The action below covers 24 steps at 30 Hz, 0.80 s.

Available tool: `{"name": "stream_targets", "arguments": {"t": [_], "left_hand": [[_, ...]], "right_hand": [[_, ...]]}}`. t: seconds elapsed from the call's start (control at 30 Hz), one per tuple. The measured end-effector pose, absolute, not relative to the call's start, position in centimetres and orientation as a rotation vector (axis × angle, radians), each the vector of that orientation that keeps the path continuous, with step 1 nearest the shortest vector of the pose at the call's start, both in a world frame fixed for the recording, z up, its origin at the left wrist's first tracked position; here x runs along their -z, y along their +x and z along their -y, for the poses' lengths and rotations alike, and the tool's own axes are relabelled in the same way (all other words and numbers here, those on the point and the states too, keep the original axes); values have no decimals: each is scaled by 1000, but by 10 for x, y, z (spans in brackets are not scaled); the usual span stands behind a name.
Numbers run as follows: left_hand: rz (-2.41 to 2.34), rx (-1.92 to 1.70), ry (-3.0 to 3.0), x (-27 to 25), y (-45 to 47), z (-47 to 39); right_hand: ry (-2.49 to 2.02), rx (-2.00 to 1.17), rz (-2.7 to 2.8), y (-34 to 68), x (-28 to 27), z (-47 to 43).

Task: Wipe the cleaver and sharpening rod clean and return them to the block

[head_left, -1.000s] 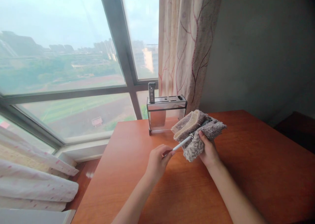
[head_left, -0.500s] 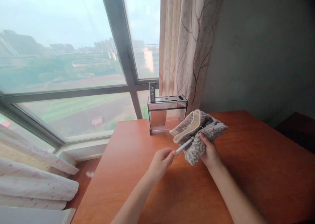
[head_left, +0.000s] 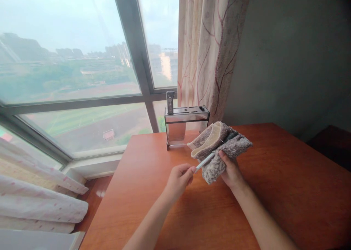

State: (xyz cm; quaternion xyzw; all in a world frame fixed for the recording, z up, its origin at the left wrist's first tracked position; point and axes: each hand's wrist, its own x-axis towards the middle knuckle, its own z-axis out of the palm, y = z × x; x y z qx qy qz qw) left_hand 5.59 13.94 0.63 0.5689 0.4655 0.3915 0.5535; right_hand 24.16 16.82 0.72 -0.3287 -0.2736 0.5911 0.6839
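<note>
My left hand [head_left: 181, 180] pinches the near end of a slim white stick [head_left: 205, 161]. The stick's far end meets the fold of a fuzzy grey-brown cloth [head_left: 214, 171] with a cream backing. My right hand [head_left: 230, 169] grips this cloth from its right side, thumb on top. A dark ribbed piece [head_left: 231, 135] shows in the fold further up; whether it belongs to the stick I cannot tell. The cloth, held above the table, hides part of what lies in it. Behind it stands a clear-sided knife block [head_left: 188, 119] with one dark handle [head_left: 170, 103] upright in its left slot.
The reddish-brown wooden table [head_left: 131, 209] spreads under both hands. Large windows [head_left: 82, 78] are at the left and back, with a patterned curtain [head_left: 211, 52] behind the block. A pale curtain [head_left: 41, 202] hangs low at the left, beyond the table's edge.
The cloth and my right hand have shifted slightly left, and more of the dark piece in the fold shows. My left hand stays on the stick, nearly unmoved.
</note>
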Motion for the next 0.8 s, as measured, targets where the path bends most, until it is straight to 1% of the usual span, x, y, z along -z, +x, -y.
{"name": "stream_targets", "arguments": {"t": [0.1, 0.17, 0.27, 0.37, 0.43, 0.57, 0.8], "left_hand": [[-969, -732, 1152, -12, 55, -138], [-935, -674, 1121, -13, 55, -138], [-1031, -783, 1212, -10, 56, -141], [-1259, -1010, 1526, -5, 54, -143], [-1343, -1080, 1720, -5, 52, -144], [-1328, -1049, 1775, -4, 49, -143], [-1113, -871, 1453, -3, 54, -140]], "right_hand": [[-726, -1348, 652, 242, -7, -166], [-750, -1321, 656, 242, -7, -166], [-793, -1256, 630, 241, -7, -169], [-826, -1233, 571, 239, -8, -172], [-825, -1249, 538, 238, -8, -173], [-779, -1289, 523, 241, -8, -173], [-741, -1318, 570, 249, -5, -173]]}}
